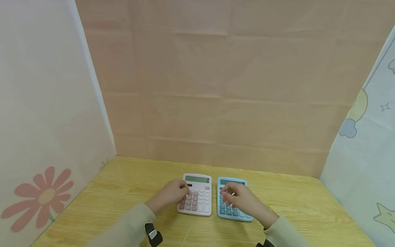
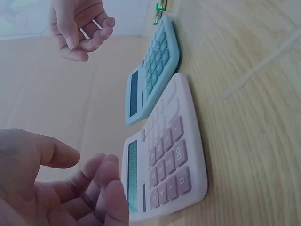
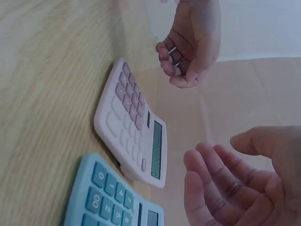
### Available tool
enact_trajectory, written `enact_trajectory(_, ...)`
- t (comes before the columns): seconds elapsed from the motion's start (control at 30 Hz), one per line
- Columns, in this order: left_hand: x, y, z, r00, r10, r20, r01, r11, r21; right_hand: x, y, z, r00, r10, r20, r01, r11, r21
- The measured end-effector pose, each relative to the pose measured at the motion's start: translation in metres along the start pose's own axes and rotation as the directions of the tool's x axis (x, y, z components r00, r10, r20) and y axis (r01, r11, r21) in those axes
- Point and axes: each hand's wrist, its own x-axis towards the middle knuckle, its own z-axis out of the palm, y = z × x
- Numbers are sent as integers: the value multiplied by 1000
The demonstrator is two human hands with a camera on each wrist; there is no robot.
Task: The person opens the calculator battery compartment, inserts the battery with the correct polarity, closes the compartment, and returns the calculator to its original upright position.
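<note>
A pink calculator (image 1: 204, 199) and a blue calculator (image 1: 224, 214) lie side by side on the wooden table, keys facing up. The pink one's screen shows a digit at its right end. Over the left part of the pink calculator hovers my left hand (image 1: 173, 193), its fingers loosely bent and holding nothing. My right hand (image 1: 242, 199) is above the blue calculator and covers some of its keys; its fingers are also loosely bent, with a gap between thumb and fingertips. In the right wrist view, the right hand (image 3: 235, 188) appears apart from both calculators.
Small green batteries (image 2: 160, 10) lie beyond the blue calculator in the left wrist view, mostly behind my right wrist in the head view. A tan backdrop (image 1: 216, 85) closes off the table's back, with patterned white sheets (image 1: 49, 103) at the sides.
</note>
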Motion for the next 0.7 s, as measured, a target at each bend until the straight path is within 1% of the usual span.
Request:
enact_trajectory(0.17, 0, -3, -14, 998, -68, -7, 68, 995, -67, 21, -5, -2, 999, 27, -17, -26, 997, 66)
enact_trajectory(0.27, 0, -6, -21, 993, -117, -19, 115, 988, -104, 36, -8, -2, 996, 68, -50, -65, 996, 61)
enact_trajectory(0.4, -1, -11, -30, 984, -175, -30, 170, 978, -119, 54, -12, 1, 988, 131, -87, -126, 990, 62)
enact_trajectory(0.57, -4, -14, -36, 974, -223, -37, 217, 968, -127, 74, -10, 4, 980, 162, -119, -155, 986, 65)
enact_trajectory(0.7, -6, -15, -35, 966, -254, -42, 246, 959, -142, 90, -5, 4, 969, 194, -151, -187, 980, 61)
